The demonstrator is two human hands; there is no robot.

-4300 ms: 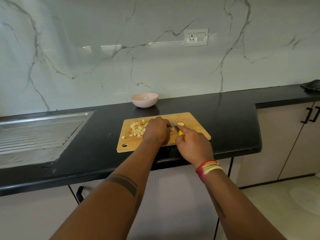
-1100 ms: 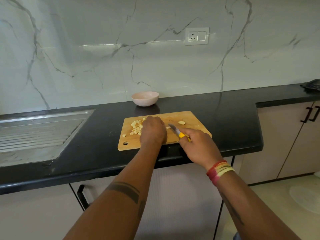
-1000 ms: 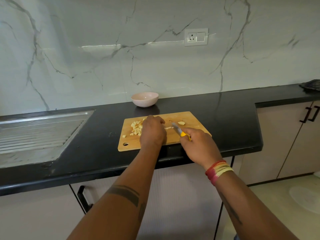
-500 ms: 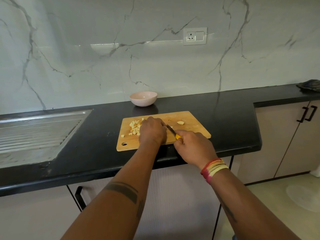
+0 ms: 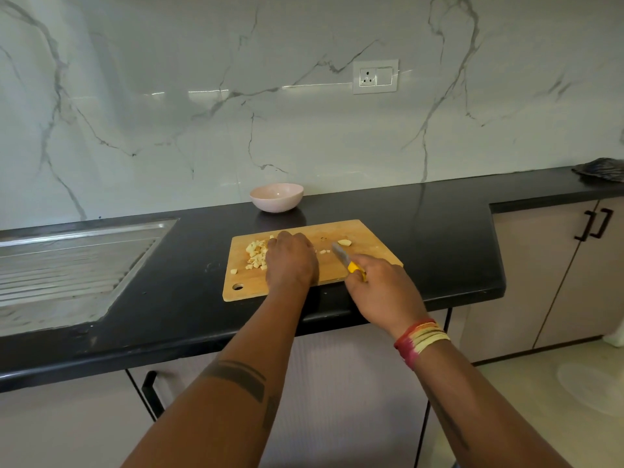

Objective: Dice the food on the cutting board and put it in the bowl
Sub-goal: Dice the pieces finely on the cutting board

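A wooden cutting board [image 5: 368,241] lies on the black counter. A heap of pale diced food [image 5: 256,255] covers its left part, and one larger pale chunk [image 5: 344,242] sits near its far edge. My left hand [image 5: 291,260] rests knuckles-up on the board with fingers curled down over a food piece, mostly hidden. Small cut bits [image 5: 324,251] show at its fingertips. My right hand [image 5: 383,292] grips a yellow-handled knife [image 5: 341,255], its blade pointing toward the left fingers. The empty pink bowl [image 5: 277,196] stands behind the board by the wall.
A steel sink drainboard [image 5: 67,261] fills the counter's left. The counter [image 5: 439,231] steps back on the right above cabinet doors [image 5: 540,271]. A dark object [image 5: 601,168] lies at the far right. A wall socket [image 5: 374,76] is above.
The knife has moved in and out beside my left fingers in cutting strokes. It now sits slightly right of them, with fresh small bits between. My left hand has stayed in place.
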